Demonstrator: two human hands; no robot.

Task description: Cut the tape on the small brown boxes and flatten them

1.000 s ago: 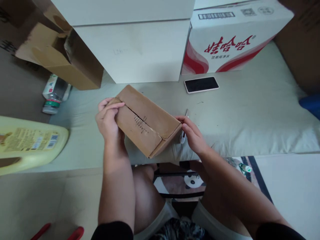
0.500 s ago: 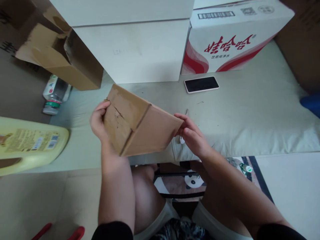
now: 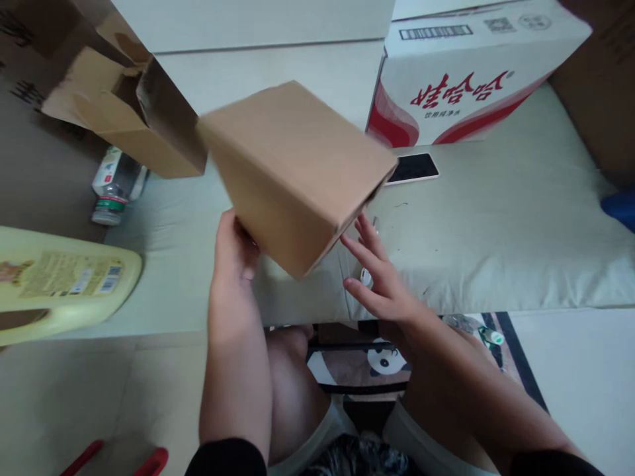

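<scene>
A brown cardboard box [image 3: 297, 158] is held up, tilted, over the pale green cushioned surface. My left hand [image 3: 235, 248] grips its lower left side, with some fingers hidden behind the cardboard. Under the box's right end, my right hand [image 3: 377, 274] is open with its fingers spread; the fingertips are at the lower edge, and I cannot tell if they touch it. A small white item [image 3: 366, 276] lies on the cushion behind the right hand. The box partly covers a phone [image 3: 417, 168] lying flat.
At the back stand a large white box [image 3: 268, 59] and a white-and-red printed carton [image 3: 461, 92]. An open cardboard box [image 3: 173, 125] and a plastic bottle [image 3: 112, 188] are at left. Nearer is a yellow jug [image 3: 74, 284]. Red handles [image 3: 153, 461] show at the bottom left.
The cardboard box has been turned and raised, so its seamed, stained face no longer shows. My left hand has shifted right, and my right hand has spread its fingers and loosened from the edge.
</scene>
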